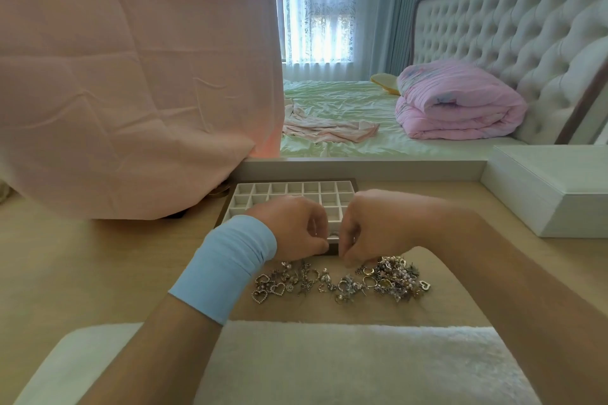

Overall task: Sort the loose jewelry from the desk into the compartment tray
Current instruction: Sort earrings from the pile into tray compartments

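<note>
— Where is the loose jewelry [342,279]?
— We see it heaped on a beige mat [444,293] on the tabletop [98,256], just before the compartment tray [296,189].
— And the fingers [349,242]?
— Our left hand [292,227] and right hand [371,227] curl theirs together over the tray's near edge; whether they hold anything, we cannot tell.

Both hands meet over the near edge of the white compartment tray [296,188] on the table [82,266]. The left hand [292,228], above a blue wristband [227,265], and the right hand [371,227] have curled fingers; what they pinch is hidden. A small ring [334,235] shows between them. Loose jewelry [342,283] lies just before the tray.
</note>
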Available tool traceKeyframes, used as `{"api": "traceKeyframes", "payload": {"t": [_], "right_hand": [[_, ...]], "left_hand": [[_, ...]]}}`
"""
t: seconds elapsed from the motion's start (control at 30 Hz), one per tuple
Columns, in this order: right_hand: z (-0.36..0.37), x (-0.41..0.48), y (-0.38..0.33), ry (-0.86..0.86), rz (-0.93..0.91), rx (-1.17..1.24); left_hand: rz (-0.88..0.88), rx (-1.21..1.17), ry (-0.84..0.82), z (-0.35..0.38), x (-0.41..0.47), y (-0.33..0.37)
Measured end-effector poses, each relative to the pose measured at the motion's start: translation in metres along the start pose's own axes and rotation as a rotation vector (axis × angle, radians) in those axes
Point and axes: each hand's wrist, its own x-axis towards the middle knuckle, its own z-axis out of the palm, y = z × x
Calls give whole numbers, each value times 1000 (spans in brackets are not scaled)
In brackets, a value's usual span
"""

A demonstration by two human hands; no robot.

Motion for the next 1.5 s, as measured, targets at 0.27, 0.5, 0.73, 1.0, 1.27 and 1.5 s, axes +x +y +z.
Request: {"api": "traceKeyframes", "payload": {"t": [0.27,0.5,0.73,1.0,1.27,1.5], "right_hand": [[19,6,-10,-34,110,-222],[11,6,-2,-48,77,-59],[-1,4,13,19,9,301],[-6,4,26,144,-49,663],[-4,9,34,210,-49,726],[-4,12,41,264,-29,684]], "left_hand": [[-57,42,-183,1,-4,15],[-48,-19,-178,2,-3,14],[7,-336,-100,0,1,2],[-31,-767,-35,4,2,-7],[-93,-999,38,7,8,-18],[-118,-886,227,21,14,-2]]}}
